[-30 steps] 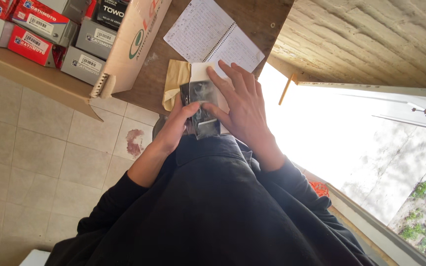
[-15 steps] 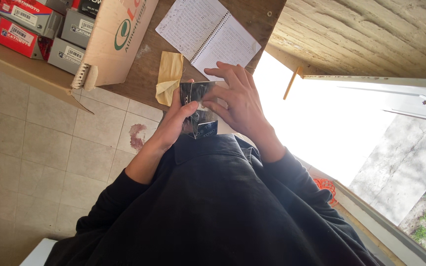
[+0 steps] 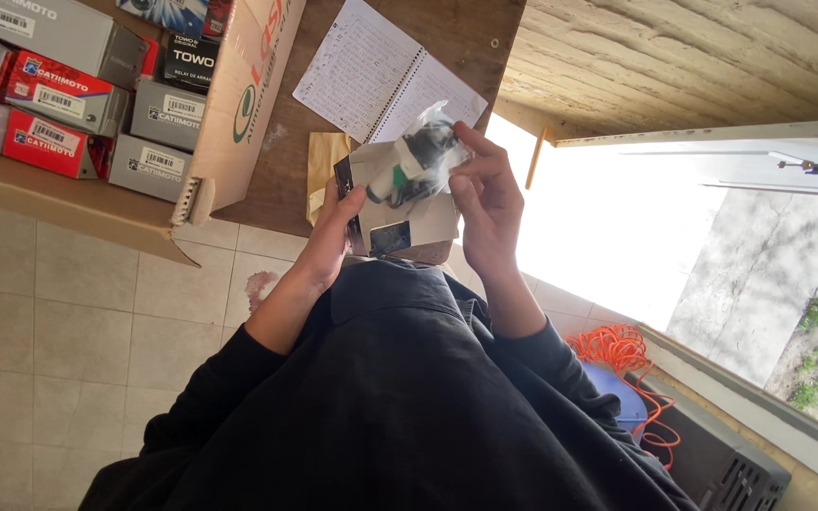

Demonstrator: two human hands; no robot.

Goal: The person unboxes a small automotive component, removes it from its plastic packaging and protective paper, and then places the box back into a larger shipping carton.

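At frame centre, above the worktop (image 3: 447, 28), the left hand (image 3: 338, 232) clamps a small box (image 3: 400, 222) while the right hand (image 3: 485, 185) pinches the bagged part (image 3: 414, 161) half out of it, and the slick bag could slip and drop.

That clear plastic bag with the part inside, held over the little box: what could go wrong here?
1. The clear plastic bag is pinched only by the right hand at its edge; it might slip and drop onto the tiled floor.
2. The left hand holds the small open box loosely, so it could tip.
3. The open notebook lies close behind and could get knocked.
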